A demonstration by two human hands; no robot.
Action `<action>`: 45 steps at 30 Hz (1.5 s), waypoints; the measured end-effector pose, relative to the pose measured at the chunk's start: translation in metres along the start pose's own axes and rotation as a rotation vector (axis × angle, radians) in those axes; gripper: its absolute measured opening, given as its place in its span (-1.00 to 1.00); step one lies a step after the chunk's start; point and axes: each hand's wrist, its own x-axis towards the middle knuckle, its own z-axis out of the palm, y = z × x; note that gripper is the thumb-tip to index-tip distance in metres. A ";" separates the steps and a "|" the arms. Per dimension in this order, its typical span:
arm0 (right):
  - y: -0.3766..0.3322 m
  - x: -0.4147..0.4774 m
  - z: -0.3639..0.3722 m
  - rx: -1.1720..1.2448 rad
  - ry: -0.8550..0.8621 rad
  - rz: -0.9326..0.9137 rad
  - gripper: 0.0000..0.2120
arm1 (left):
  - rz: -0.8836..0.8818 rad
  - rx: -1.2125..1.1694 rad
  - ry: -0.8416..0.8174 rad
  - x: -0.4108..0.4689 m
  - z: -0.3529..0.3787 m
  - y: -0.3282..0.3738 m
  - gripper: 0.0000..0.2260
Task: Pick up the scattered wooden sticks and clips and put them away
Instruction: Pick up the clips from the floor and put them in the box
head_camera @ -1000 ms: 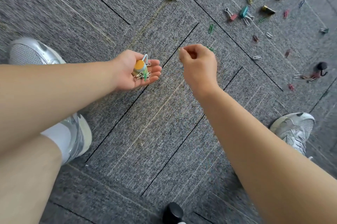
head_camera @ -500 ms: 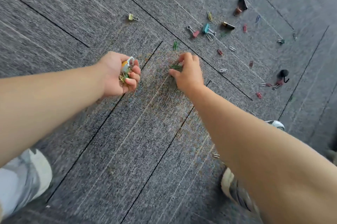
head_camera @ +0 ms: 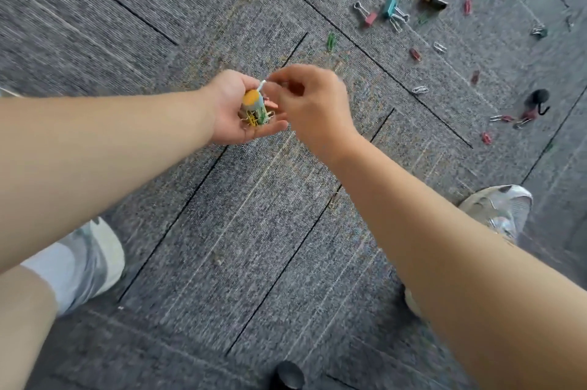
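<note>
Grey ribbed carpet tiles [head_camera: 254, 231] with dark seams carry scattered wire clips [head_camera: 394, 10] at far right. The left hand [head_camera: 228, 113], of the two hands, lies palm-up and loosely open, carrying a clip bundle [head_camera: 254, 110]; its white wire handle points away. The right hand [head_camera: 313, 103] curls just above; its grip is hidden.
</note>
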 end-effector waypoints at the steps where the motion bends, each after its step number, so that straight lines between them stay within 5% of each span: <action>1: -0.002 -0.002 0.002 -0.023 -0.031 -0.025 -0.83 | 0.023 0.021 0.020 0.000 0.001 0.000 -0.76; 7: 0.014 0.047 -0.014 0.001 0.305 0.195 -0.83 | 0.038 -0.097 -0.032 0.001 -0.007 0.021 -0.70; 11: 0.036 0.098 -0.014 -0.115 0.209 0.360 -0.68 | 0.056 -0.125 -0.022 0.007 -0.016 0.037 -0.72; 17: 0.035 0.092 0.002 -0.316 0.146 0.275 -0.87 | 0.062 -0.156 -0.004 0.007 -0.028 0.051 -0.73; 20: 0.013 0.075 0.013 -0.106 0.167 0.273 -0.97 | 0.081 -0.226 0.026 0.005 -0.035 0.056 -0.67; 25: -0.051 0.053 0.037 0.106 0.061 -0.068 -0.97 | 0.099 -0.169 0.051 -0.003 -0.040 0.063 -0.74; 27: -0.063 0.061 0.041 -0.022 0.097 -0.204 -0.89 | 0.116 -0.137 0.048 -0.008 -0.041 0.065 -0.73; 30: -0.060 0.102 0.041 -0.108 0.227 -0.154 -0.80 | 0.133 -0.222 0.014 -0.011 -0.049 0.070 -0.67; 33: -0.037 0.139 0.044 -0.391 0.079 -0.099 -0.66 | 0.155 -0.255 0.049 -0.011 -0.060 0.074 -0.63; 37: -0.010 0.135 0.049 -0.782 -0.028 -0.318 -0.74 | 0.184 -0.226 0.085 -0.016 -0.064 0.076 -0.65; 42: -0.028 0.117 0.053 -0.290 0.211 -0.041 -0.89 | 0.190 -0.229 0.100 -0.014 -0.061 0.082 -0.66; 45: -0.060 0.091 0.044 -0.041 0.265 -0.130 -0.90 | 0.159 -0.225 0.087 -0.012 -0.047 0.088 -0.69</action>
